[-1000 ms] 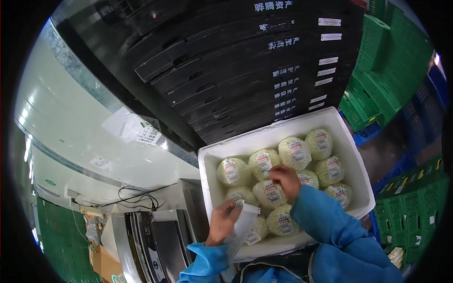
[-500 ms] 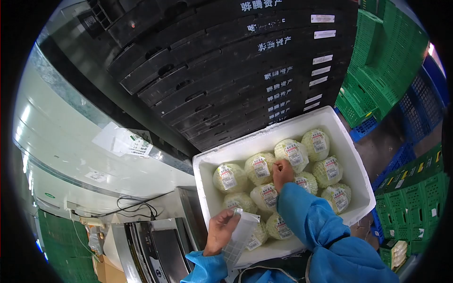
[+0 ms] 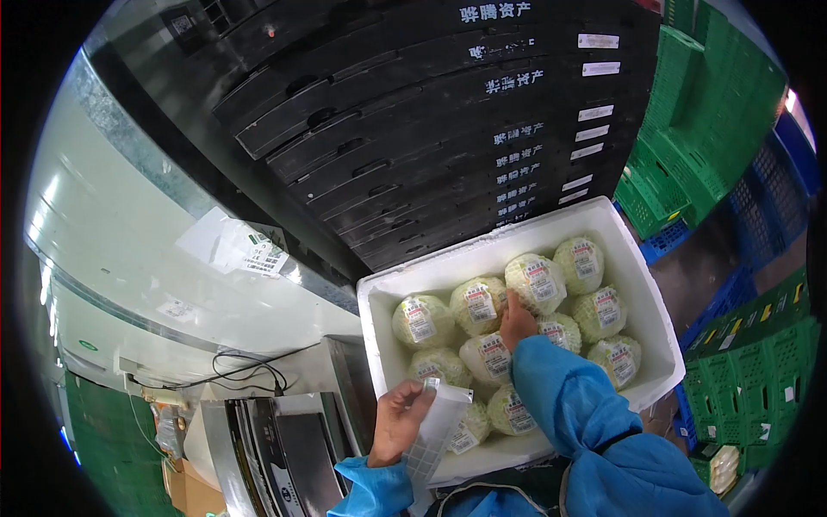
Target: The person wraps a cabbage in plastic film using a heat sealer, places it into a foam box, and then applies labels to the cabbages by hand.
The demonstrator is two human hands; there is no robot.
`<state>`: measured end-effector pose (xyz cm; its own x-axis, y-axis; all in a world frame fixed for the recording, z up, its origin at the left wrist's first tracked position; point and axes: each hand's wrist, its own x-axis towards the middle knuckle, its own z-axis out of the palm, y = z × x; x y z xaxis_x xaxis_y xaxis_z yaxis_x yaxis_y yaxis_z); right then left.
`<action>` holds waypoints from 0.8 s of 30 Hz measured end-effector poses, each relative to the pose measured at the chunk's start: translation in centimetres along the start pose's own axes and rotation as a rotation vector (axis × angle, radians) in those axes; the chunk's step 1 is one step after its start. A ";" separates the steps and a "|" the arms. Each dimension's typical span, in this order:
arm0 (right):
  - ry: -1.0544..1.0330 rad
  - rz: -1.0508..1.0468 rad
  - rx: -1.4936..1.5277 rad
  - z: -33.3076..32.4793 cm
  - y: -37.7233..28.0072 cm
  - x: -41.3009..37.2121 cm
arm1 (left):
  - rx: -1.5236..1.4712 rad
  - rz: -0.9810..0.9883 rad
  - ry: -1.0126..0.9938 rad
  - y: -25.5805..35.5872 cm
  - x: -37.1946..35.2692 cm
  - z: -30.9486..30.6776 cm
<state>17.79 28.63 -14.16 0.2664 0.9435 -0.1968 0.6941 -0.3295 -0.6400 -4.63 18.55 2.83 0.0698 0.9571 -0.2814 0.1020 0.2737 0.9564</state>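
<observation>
A white foam box [image 3: 650, 289] holds several round pale-green items wrapped in foam net, most with a printed label facing up, such as the wrapped item [image 3: 535, 283] near the back. My right hand [image 3: 517, 322] reaches among them, its index finger extended towards the back and touching or close to that item; the other fingers are curled and partly hidden. At the box's front left, my left hand [image 3: 401, 420] pinches the top of a translucent label sheet [image 3: 438, 428]. The sheet hangs over the box's front left corner and partly covers one wrapped item.
Behind the box rises a stack of black crates [image 3: 413, 129] with white lettering. Green crates [image 3: 749, 379] and blue crates [image 3: 767, 189] stand at the right. At the left are a pale curved surface [image 3: 112, 250], black cables [image 3: 250, 366] and a grey machine [image 3: 301, 431].
My right index finger has straightened from a closer pinch, beside the same wrapped item. The view has shifted slightly. My left hand still holds the sheet.
</observation>
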 end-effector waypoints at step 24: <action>-0.640 -0.072 0.909 -10.6 -7.8 -7.3 | -0.016 0.141 -0.158 -0.7 1.1 1.2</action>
<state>17.50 23.94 0.12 -0.3304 0.8893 -0.3162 -0.1233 -0.3729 -0.9197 -3.39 19.33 1.71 0.2369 0.9596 -0.1519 0.0649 0.1404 0.9880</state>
